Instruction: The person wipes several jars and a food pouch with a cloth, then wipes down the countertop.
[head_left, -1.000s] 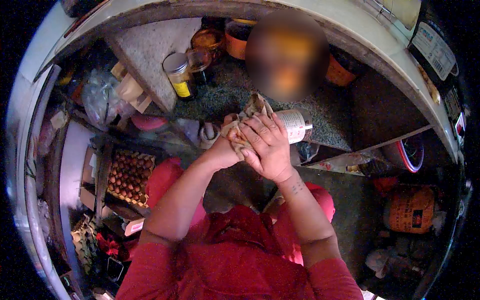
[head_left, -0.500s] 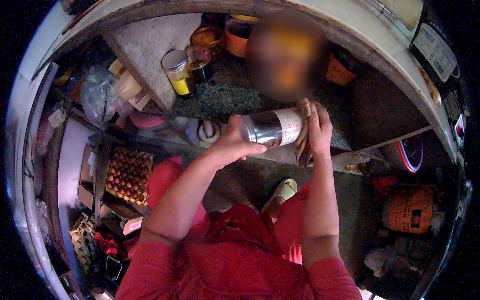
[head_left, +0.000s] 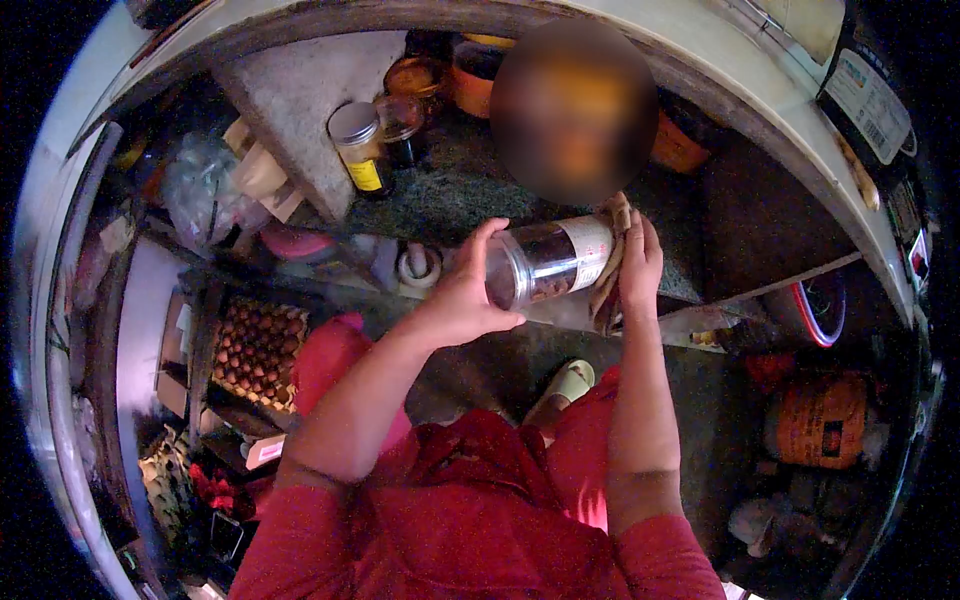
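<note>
- Egg tray [head_left: 260, 350]: lower left of big jar [head_left: 556, 262].
- Silver-lid jar [head_left: 358, 150]: upper left of big jar, upright.
- Left hand [head_left: 458, 298]: at big jar's left end, fingers spread in a C, contact unclear.
- Big jar: tilted sideways, between hands.
- Cloth [head_left: 608, 288]: against big jar's right end.
- Right hand [head_left: 640, 268]: fingers closed on cloth, right of big jar.

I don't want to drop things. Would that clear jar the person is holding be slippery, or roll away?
The jar looks stiff and could be slippery, since its side is smooth and shiny. Laid down, it might roll, because it's round. The dark stuff inside may add some weight.
</note>
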